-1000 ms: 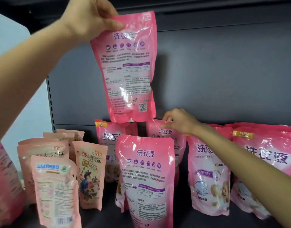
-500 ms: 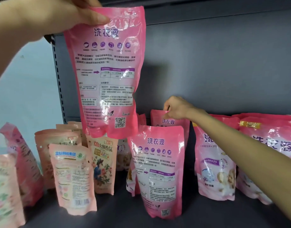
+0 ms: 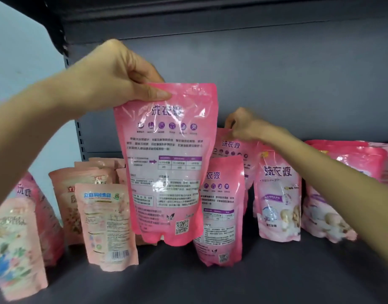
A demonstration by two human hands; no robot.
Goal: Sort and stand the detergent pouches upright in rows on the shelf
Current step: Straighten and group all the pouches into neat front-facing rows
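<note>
My left hand point(image 3: 120, 75) pinches the top edge of a large pink detergent pouch point(image 3: 166, 163), which hangs above the shelf floor point(image 3: 232, 284) with its printed back toward me. My right hand point(image 3: 243, 125) grips the top of another pink pouch point(image 3: 232, 148) standing at the back. In front of that one stands a pink pouch point(image 3: 221, 213), partly hidden by the hanging one. More pink pouches point(image 3: 278, 194) stand upright to the right.
Smaller peach pouches point(image 3: 105, 227) stand in a cluster at the left, with floral ones point(image 3: 15, 244) at the far left edge. The grey back panel point(image 3: 298, 84) and a slotted upright point(image 3: 79, 137) bound the shelf. An upper shelf overhangs.
My left hand has lowered the hanging pouch from high up to just above the shelf floor. My right hand has stayed on the top of the back pouch.
</note>
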